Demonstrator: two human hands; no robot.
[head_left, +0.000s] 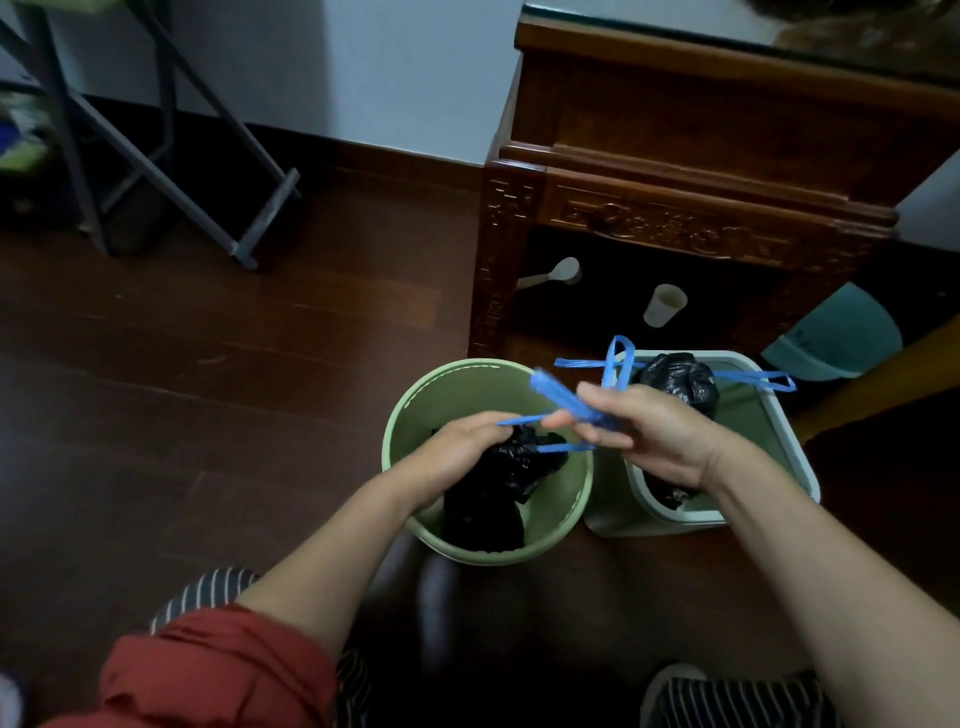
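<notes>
Head camera looks down on a round green bin (467, 366) standing on a dark wooden floor (208, 364), and the black bag (498, 488) sits inside it, its mouth gathered into a crumpled neck near the top of the bin. The left hand (457, 447) has its fingers curled over that neck and grips it, and a strand of the blue drawstring (563, 402) comes out from under them. The right hand (654, 441) is raised just beside the bin's rim and pinches a flat loop of the same drawstring between thumb and fingers, drawing it taut toward the right; motion blur hides exactly how the fingers cross it. The bag looks thin, soft and slippery, a film that crumples and would tear if pulled by its body, and it seems lightly filled, so it should lift easily. The drawstring is the stronger part, a narrow band that likely bites into the fingers under load, so the best hold is the gathered neck for steadying and the loops for tying and carrying. Touching the green bin on the right stands a square bin (789, 436) holding a second black bag (680, 382) with its blue ties (618, 358) already knotted. Behind them is a carved wooden cabinet (675, 218), with a paper cup (665, 304) and a pale spoon (556, 273) in the shadow underneath.
</notes>
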